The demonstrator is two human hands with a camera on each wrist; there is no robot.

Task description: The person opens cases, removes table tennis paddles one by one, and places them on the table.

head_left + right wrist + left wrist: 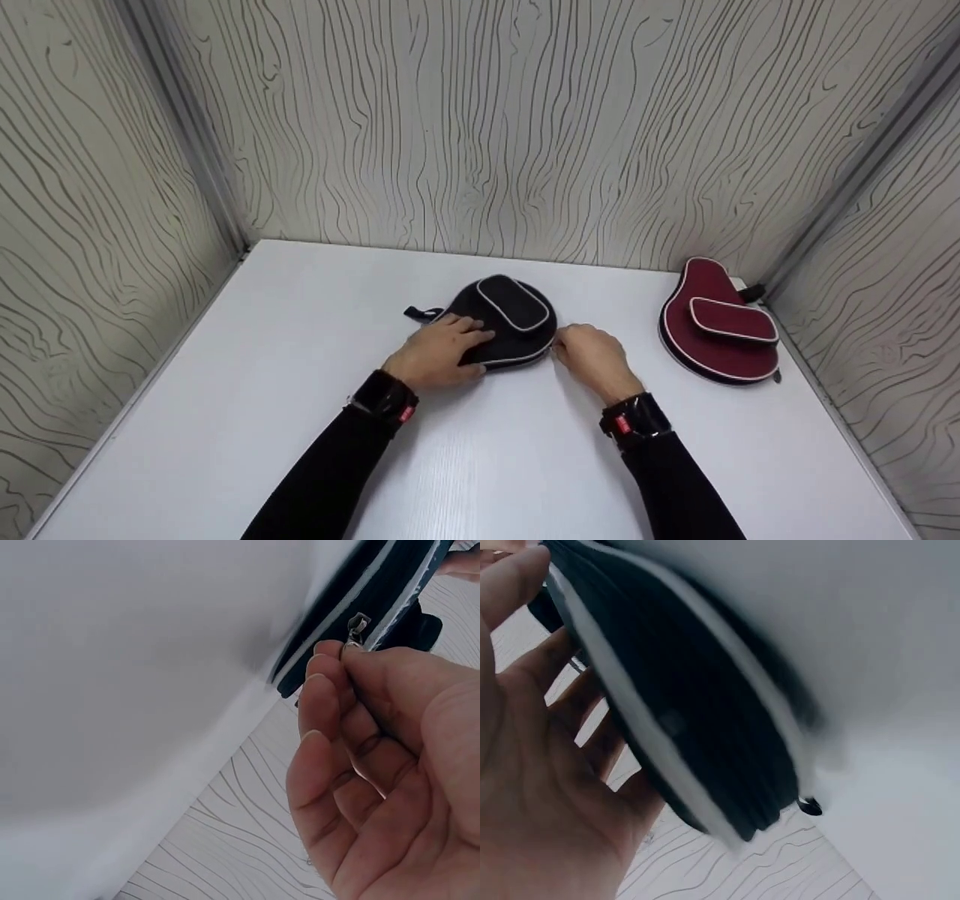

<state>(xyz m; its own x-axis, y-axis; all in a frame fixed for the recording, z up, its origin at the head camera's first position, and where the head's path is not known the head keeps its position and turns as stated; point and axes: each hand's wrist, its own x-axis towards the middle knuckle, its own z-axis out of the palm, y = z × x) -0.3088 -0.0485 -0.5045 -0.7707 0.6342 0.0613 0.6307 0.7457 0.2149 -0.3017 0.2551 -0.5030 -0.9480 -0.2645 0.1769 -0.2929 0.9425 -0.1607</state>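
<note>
A: Where does the black case stand?

B: It lies flat mid-table, pocket up. The left hand rests on it at about 8 o'clock with fingers straight, pressing it down. The right hand, at its 4 o'clock edge, pinches the zip pull between thumb and forefinger.

A: Zipped or not?

B: Hard to say. The pull sits partway round the rim; in the wrist views the two piped edges lie close together near it, but I cannot tell how much of the zip is closed. My guess is that most of the run is still to do.

A: Anything in the way?

B: Not much. A red case lies at 3 o'clock near the corner, well apart. The black case's strap pokes out at 10 o'clock, away from the zip.
</note>
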